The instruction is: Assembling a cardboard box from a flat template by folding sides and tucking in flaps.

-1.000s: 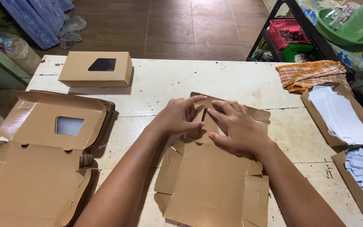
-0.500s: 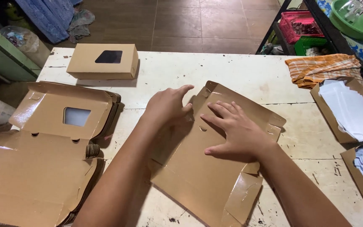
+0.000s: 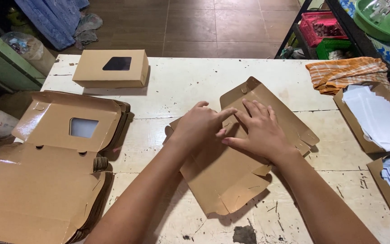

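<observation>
Since half a second ago the flat kraft box blank (image 3: 231, 171) has swung toward one o'clock at the tabletop's (image 3: 181, 86) centre. Left hand (image 3: 199, 129) and right hand (image 3: 260, 131), grips released, press its crease flat.

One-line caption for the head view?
Both hands, left and right, press a flat cardboard box blank on a white table.

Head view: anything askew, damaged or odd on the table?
Nothing damaged. The flat cardboard box blank under the left hand and right hand lies skewed to the table edge. The white tabletop is scratched, with a dark patch near the front. An orange striped cloth lies crumpled at the far right.
</observation>
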